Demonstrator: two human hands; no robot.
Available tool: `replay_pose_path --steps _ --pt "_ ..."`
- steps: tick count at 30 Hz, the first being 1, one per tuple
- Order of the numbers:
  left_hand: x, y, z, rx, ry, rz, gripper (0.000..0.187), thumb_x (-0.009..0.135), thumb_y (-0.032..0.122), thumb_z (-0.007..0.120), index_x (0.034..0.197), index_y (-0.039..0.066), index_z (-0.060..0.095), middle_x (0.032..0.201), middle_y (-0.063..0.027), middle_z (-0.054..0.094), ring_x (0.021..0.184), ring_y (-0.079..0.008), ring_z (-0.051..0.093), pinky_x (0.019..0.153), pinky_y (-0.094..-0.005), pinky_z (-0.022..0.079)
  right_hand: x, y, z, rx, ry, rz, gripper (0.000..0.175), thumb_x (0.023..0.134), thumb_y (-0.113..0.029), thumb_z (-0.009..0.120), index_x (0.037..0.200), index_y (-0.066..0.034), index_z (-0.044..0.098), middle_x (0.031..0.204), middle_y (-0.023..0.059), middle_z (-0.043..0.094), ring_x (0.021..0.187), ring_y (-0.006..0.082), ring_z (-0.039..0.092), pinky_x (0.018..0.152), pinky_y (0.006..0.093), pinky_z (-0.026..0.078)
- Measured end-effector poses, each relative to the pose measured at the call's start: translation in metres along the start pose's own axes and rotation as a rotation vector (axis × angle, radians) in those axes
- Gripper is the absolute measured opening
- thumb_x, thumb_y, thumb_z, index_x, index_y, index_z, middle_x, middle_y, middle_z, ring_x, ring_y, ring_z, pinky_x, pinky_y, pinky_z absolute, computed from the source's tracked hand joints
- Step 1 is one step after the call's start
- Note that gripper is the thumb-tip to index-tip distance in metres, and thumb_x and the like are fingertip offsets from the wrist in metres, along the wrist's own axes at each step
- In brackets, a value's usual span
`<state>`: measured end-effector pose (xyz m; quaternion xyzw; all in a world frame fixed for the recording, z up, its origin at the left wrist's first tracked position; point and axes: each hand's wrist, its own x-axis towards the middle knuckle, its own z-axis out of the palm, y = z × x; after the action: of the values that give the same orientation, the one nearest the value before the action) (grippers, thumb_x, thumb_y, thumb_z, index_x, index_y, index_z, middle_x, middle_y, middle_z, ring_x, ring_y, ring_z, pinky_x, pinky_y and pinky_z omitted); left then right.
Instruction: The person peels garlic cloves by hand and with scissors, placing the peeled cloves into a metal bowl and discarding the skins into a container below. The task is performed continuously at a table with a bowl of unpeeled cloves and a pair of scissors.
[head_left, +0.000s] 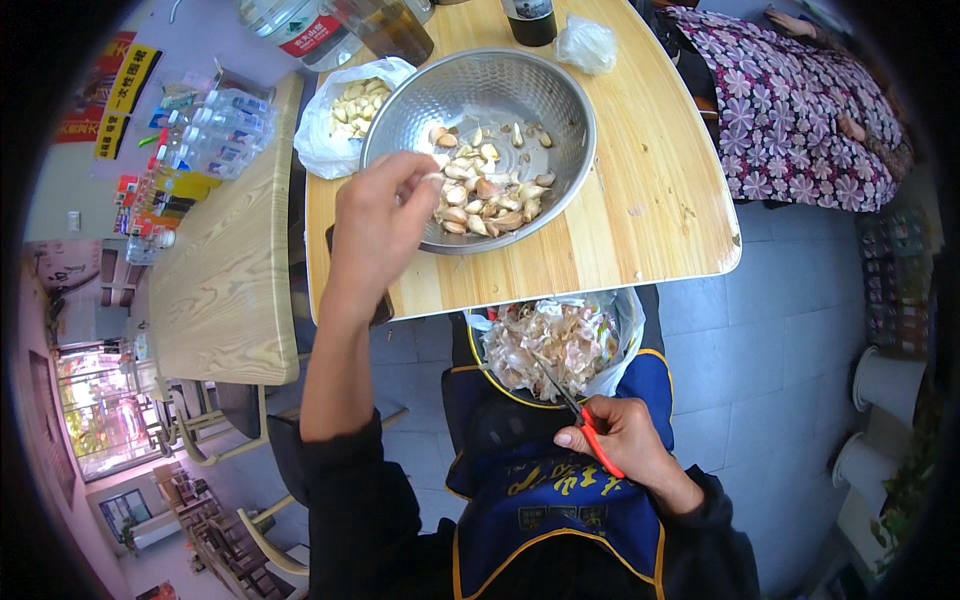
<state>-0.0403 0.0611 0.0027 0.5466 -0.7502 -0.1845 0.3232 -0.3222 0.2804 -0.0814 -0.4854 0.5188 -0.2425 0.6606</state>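
Note:
My left hand (390, 206) is over the near left rim of a dimpled steel bowl (480, 71), its fingers bunched. Blur hides whether a clove is between the fingertips. Inside the bowl are unpeeled and partly peeled garlic cloves (487, 187), mostly towards the near side. My right hand (626, 439) grips red-handled scissors (592, 442), with the blades pointing up and left over a bin (480, 360) between my legs. A plastic bag (634, 322) lines this bin, and papery garlic skins (547, 341) fill it. Peeled cloves (358, 109) lie in a white plastic bag (315, 150) left of the bowl.
The bowl stands on a wooden table (660, 187). Behind it are a large water bottle (300, 34), a jug of brown liquid (390, 34), a dark bottle (529, 22) and a crumpled plastic bag (586, 45). Another table (232, 247) stands left. A person in a floral garment (787, 112) sits at right.

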Motion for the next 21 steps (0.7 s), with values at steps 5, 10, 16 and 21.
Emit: replay_pose_path --steps 5,10,16,21 --pt "0.064 -0.041 0.018 0.089 -0.194 0.035 0.022 0.092 0.0 0.066 0.112 0.0 0.075 0.095 -0.0136 0.07 0.089 -0.0249 0.07 0.081 -0.0362 0.054 0.004 -0.006 -0.006 -0.001 -0.017 -0.025 0.05 0.084 -0.035 0.092 0.073 0.0028 0.062 0.057 0.0036 0.05 0.057 0.0078 0.044 0.05 0.0303 0.04" --pt "0.088 -0.059 0.037 0.487 -0.329 0.128 0.024 0.09 0.001 0.063 0.11 0.002 0.076 0.103 -0.0214 0.068 0.099 -0.0425 0.067 0.089 -0.0469 0.052 0.009 -0.008 -0.01 -0.031 -0.01 -0.051 0.05 0.084 -0.034 0.093 0.072 0.0024 0.061 0.057 0.0046 0.048 0.057 0.0085 0.043 0.049 0.0311 0.038" --pt "0.092 -0.058 0.038 0.571 -0.389 0.127 0.018 0.09 0.005 0.065 0.105 0.003 0.074 0.098 -0.0222 0.064 0.096 -0.0429 0.063 0.087 -0.0477 0.05 0.01 -0.01 -0.01 -0.056 0.021 -0.137 0.049 0.084 -0.032 0.093 0.073 0.0021 0.06 0.058 0.0052 0.045 0.057 0.0091 0.041 0.049 0.0317 0.037" --pt "0.077 -0.034 0.014 0.208 -0.221 -0.065 0.018 0.092 0.005 0.067 0.108 0.003 0.075 0.1 -0.0139 0.071 0.088 -0.0251 0.071 0.078 -0.0398 0.056 0.006 -0.012 -0.01 -0.081 0.104 -0.207 0.05 0.081 -0.03 0.095 0.072 0.0015 0.057 0.059 0.0059 0.044 0.057 0.0129 0.04 0.049 0.0326 0.037"
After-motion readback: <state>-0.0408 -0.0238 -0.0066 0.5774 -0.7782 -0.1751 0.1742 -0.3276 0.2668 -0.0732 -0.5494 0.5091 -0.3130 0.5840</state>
